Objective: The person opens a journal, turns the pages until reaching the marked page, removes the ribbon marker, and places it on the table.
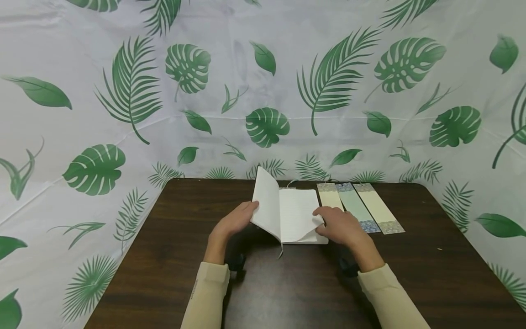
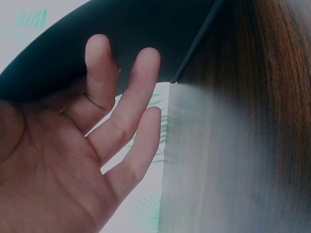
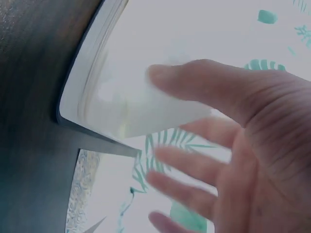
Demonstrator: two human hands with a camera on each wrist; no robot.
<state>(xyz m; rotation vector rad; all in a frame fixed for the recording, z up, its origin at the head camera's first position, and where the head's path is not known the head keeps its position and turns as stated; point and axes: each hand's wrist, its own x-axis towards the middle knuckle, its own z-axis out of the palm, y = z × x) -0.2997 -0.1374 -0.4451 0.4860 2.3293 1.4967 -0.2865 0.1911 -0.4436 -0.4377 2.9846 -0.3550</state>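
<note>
So the notebook (image 1: 289,214) lies open on the table (image 1: 164,256) between both hands. Left hand (image 1: 234,222) props the raised cover with relaxed, straight fingers. Right hand (image 1: 339,225) looks like it's lifting a page corner, fingers loosely spread, though it's blurry. Three bookmarks (image 1: 359,208) lie just beyond the right hand.

No readable text, perhaps too small to tell
</note>
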